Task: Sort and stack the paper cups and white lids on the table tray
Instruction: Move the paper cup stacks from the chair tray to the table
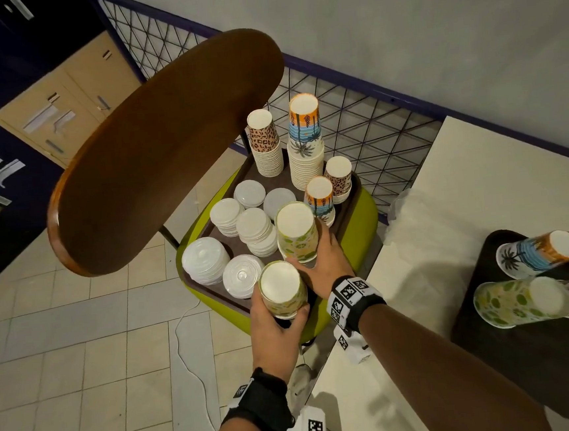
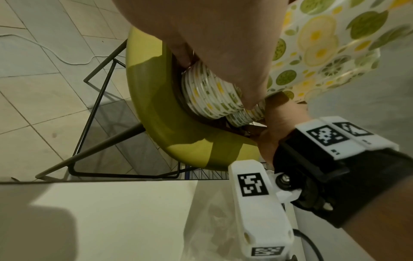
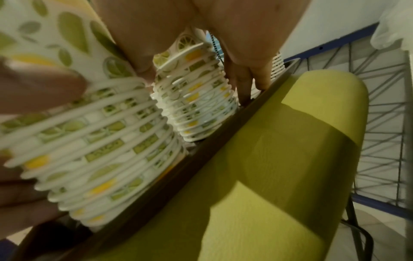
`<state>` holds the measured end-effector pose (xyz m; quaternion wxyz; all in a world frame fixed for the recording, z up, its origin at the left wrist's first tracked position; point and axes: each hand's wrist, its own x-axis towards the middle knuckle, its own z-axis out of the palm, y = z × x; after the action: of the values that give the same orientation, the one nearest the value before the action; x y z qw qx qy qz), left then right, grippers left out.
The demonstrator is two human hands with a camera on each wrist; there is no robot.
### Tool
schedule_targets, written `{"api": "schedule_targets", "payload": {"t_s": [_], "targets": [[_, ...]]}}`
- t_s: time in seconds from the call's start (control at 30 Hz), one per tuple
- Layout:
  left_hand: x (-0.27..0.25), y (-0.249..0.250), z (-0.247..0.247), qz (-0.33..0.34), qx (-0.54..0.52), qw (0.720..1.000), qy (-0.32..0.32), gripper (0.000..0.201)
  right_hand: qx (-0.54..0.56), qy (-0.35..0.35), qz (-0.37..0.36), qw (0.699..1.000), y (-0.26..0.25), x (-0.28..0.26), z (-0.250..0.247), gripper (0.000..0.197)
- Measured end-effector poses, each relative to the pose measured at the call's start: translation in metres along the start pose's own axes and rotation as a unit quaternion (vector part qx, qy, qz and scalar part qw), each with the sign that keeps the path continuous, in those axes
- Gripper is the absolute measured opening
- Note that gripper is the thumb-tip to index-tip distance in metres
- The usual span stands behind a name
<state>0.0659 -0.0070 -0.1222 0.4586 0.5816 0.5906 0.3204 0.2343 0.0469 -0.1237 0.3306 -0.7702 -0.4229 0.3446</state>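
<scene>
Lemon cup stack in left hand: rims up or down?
Rims down. The lemon stack in the left hand shows a closed white base on top; rims fan out below.

Seven inverted cup stacks on the chair tray (image 1: 346,210): two lemon-print (image 1: 296,233), two leopard-print (image 1: 264,141), two or three palm-print (image 1: 305,134); five white lid stacks (image 1: 255,231); three stacks on the table tray (image 1: 514,343)

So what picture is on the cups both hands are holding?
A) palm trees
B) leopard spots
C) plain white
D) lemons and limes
D: the left hand and the right hand each grip a stack of lemon-and-lime cups on the brown tray; the leopard cups stand farther back, untouched.
</scene>
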Motion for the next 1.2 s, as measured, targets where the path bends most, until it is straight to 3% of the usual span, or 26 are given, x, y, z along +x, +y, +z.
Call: {"api": "schedule_targets", "payload": {"t_s": [0.17, 0.47, 0.67, 0.87, 1.07, 1.2], "targets": [[0.000, -0.003, -0.003, 0.007, 0.035, 0.999, 0.003, 0.089, -0.025, -0.019, -0.060, 0.998, -0.001, 0.003, -0.003, 0.095], [-0.009, 0.004, -0.016, 0.026, 0.065, 0.998, 0.010, 0.097, -0.030, -0.016, -0.087, 0.996, 0.002, 0.001, -0.015, 0.096], [-0.011, 0.007, -0.039, 0.014, 0.030, 0.999, 0.026, 0.090, 0.012, 0.041, -0.079, 0.996, -0.006, -0.003, -0.027, 0.096], [-0.019, 0.013, -0.059, 0.006, -0.021, 1.000, -0.003, 0.087, 0.144, 0.060, -0.059, 0.986, -0.012, -0.026, -0.044, 0.090], [-0.023, 0.029, -0.049, 0.030, -0.020, 0.998, -0.054, 0.075, 0.256, 0.169, -0.006, 0.952, 0.014, -0.049, -0.100, 0.082], [-0.021, 0.037, -0.027, 0.054, -0.034, 0.993, -0.100, 0.072, 0.209, 0.293, 0.050, 0.932, 0.042, -0.036, -0.156, 0.082]]}}
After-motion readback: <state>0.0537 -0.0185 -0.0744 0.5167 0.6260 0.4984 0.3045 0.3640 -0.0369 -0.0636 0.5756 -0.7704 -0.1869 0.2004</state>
